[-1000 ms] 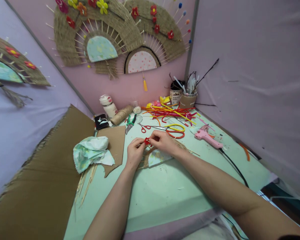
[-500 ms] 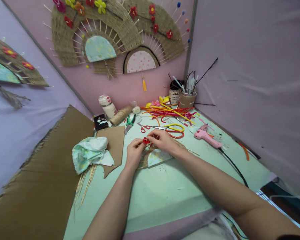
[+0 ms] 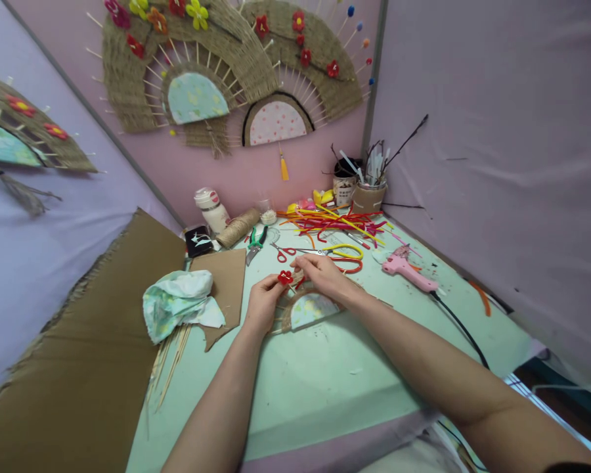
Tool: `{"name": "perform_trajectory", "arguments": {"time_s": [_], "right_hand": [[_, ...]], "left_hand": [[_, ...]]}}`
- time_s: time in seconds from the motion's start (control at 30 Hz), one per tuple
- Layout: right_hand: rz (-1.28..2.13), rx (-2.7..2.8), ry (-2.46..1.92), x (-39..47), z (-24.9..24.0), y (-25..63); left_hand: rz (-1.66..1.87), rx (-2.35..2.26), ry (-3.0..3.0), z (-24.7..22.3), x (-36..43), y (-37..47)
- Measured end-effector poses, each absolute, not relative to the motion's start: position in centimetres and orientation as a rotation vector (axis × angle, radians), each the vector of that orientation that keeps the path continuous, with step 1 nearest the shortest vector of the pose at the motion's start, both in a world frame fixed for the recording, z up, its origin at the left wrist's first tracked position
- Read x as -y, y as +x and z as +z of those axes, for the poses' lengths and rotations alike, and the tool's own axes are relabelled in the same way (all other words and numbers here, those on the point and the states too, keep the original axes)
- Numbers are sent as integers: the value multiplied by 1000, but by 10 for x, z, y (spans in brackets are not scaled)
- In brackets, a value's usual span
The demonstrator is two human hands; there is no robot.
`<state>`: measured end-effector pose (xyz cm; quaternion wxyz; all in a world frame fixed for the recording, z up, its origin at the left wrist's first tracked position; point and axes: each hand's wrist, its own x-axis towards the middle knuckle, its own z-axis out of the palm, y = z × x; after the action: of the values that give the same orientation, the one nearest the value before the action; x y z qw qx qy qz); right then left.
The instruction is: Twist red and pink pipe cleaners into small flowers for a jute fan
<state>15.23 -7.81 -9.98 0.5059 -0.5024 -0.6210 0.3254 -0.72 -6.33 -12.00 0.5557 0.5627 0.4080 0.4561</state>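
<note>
A small red flower, seemingly made of pipe cleaner, sits at the fingertips of my left hand, whose thumb and fingers are closed on it. Just to its right, my right hand has its fingers pinched together; whatever lies between them is too small to make out. Beneath both hands is a small woven twine fan with a pale green patterned half-round centre. My hands and wrists hide much of its upper part. A bit of red shows on the fan below my right fingers.
Scissors, green-handled pruners and red and yellow pipe cleaners lie beyond the hands. A pink glue gun with a black cord rests at right. Patterned cloth, cardboard and thin sticks are at left.
My right fingertips have drawn slightly away to the right from the red flower, which now shows more fully at my left fingertips. The fan has barely moved.
</note>
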Motion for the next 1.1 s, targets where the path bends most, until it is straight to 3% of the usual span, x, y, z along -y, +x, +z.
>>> {"name": "perform_trajectory", "arguments": {"time_s": [0.57, 0.87, 1.1], "right_hand": [[988, 1518, -1172, 81, -101, 148], [1184, 1434, -1097, 80, -106, 143], [1069, 1521, -1149, 81, -106, 143]], "left_hand": [[1195, -1002, 1108, -123, 59, -8], [1219, -1022, 1530, -122, 59, -12], [1192, -1067, 1758, -113, 62, -14]]}}
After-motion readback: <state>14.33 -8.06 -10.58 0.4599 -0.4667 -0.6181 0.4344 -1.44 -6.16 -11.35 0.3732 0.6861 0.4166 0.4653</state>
